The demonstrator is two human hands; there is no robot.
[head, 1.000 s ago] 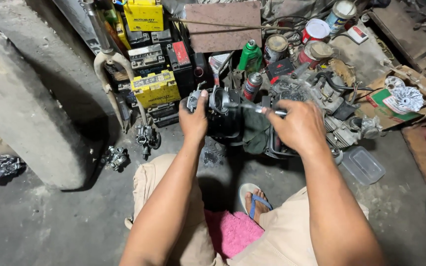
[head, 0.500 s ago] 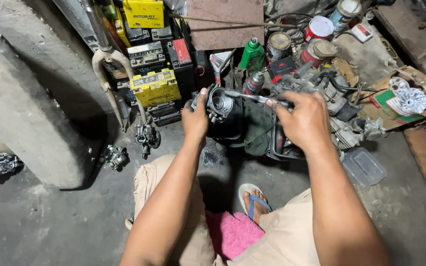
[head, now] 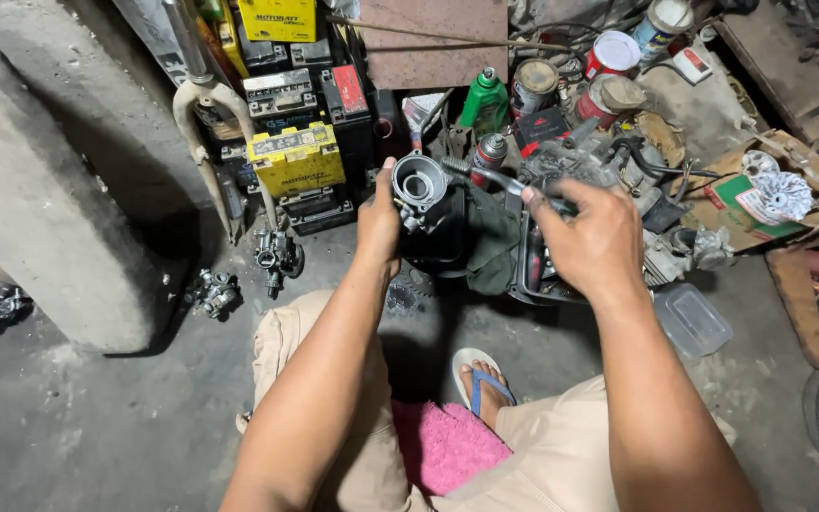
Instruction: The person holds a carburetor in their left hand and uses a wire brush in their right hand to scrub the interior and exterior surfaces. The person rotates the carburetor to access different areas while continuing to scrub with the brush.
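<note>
Left hand (head: pixel 378 223) holds a grey carburettor (head: pixel 418 187) at its left side, grip closed around the body, round bore facing up. Right hand (head: pixel 591 242) holds a slim metal tool (head: pixel 497 177), grip closed on its handle; the tip reaches left, just beside the carburettor. Yellow battery (head: pixel 297 158) stands far left on the floor.
</note>
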